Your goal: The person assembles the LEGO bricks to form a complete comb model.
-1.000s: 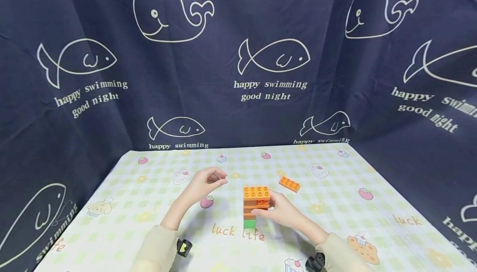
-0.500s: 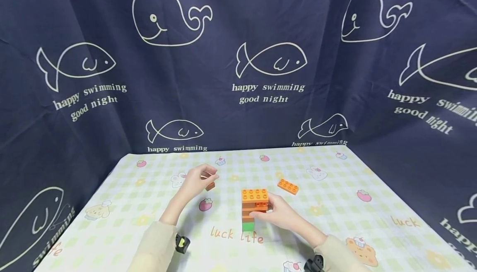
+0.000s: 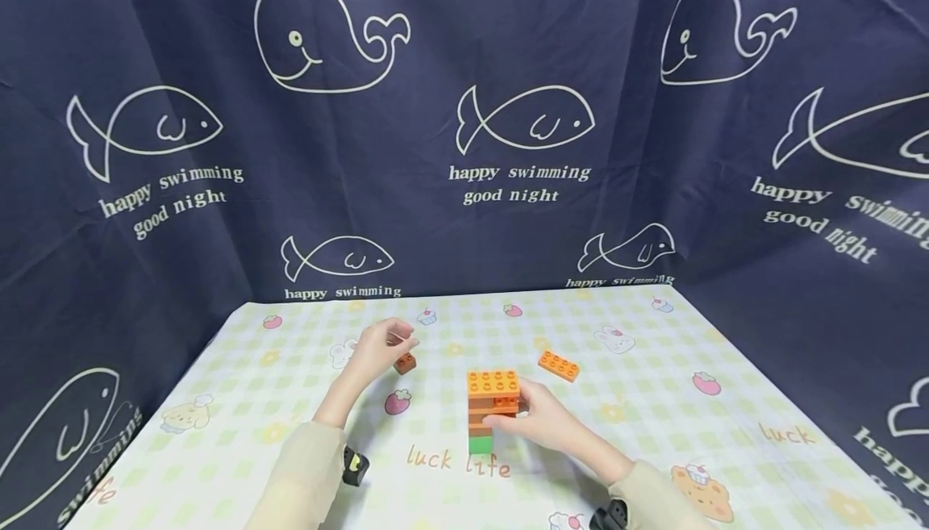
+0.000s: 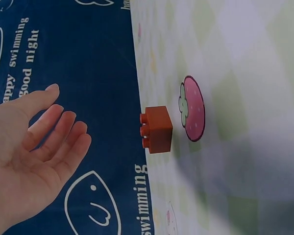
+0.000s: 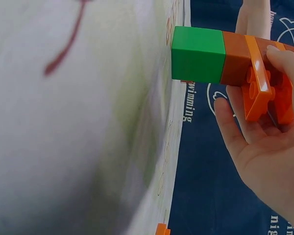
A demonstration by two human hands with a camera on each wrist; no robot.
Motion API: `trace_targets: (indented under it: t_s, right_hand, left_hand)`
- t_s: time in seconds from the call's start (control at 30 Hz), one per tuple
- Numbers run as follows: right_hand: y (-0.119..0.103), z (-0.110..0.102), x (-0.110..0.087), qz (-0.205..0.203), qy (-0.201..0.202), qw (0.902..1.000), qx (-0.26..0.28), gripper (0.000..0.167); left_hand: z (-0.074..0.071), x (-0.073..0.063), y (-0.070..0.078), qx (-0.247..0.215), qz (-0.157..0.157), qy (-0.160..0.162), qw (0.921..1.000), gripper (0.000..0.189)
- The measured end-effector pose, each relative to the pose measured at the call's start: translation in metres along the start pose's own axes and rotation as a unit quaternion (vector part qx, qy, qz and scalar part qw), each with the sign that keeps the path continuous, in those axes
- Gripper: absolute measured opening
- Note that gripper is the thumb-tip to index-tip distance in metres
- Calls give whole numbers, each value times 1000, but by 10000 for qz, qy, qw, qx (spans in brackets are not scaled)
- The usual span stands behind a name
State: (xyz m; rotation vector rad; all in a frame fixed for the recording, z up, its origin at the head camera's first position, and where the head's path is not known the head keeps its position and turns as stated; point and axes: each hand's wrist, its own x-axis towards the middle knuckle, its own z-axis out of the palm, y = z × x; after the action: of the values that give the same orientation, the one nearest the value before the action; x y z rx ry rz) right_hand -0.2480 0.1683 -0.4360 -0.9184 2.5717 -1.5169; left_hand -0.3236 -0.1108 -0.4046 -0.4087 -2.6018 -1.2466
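Observation:
My right hand [image 3: 544, 415] grips a tower of building blocks from its right side, the thumb across the near face. The tower has a green block [image 3: 481, 444] at the bottom, brown and orange ones above, and a studded orange brick [image 3: 493, 383] on top. In the right wrist view, thin orange plates [image 5: 257, 93] jut out sideways into the palm. My left hand [image 3: 377, 351] hovers with loosely bent fingers holding nothing. Just below it, a brown brick [image 4: 159, 129] stands on the cloth, studs up, apart from the fingers.
A loose orange brick [image 3: 559, 365] lies on the tablecloth behind and right of the tower. The patterned cloth [image 3: 617, 482] covers the table, and a dark blue curtain [image 3: 428, 46] hangs around its back and sides.
My left hand has shifted left and slightly away from the tower. The brown brick, out of sight at first, now shows beneath it. My right hand keeps its grip on the tower.

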Motion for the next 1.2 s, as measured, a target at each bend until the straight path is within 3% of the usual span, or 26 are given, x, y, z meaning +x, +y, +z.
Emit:
trace_targets:
  t_s: [0.37, 0.8, 1.2]
  right_hand:
    - [-2, -1, -1, -74, -57, 9998, 156, 42]
    - [-2, 0, -1, 21, -52, 9999, 126, 40]
    - [-2, 0, -1, 190, -12, 9998, 102, 42]
  left_hand:
    - [3, 10, -12, 358, -232, 33, 9991, 22]
    - [8, 17, -18, 814, -429, -232, 9955, 30]
    - [14, 14, -26, 1072, -886, -597, 9885, 40]
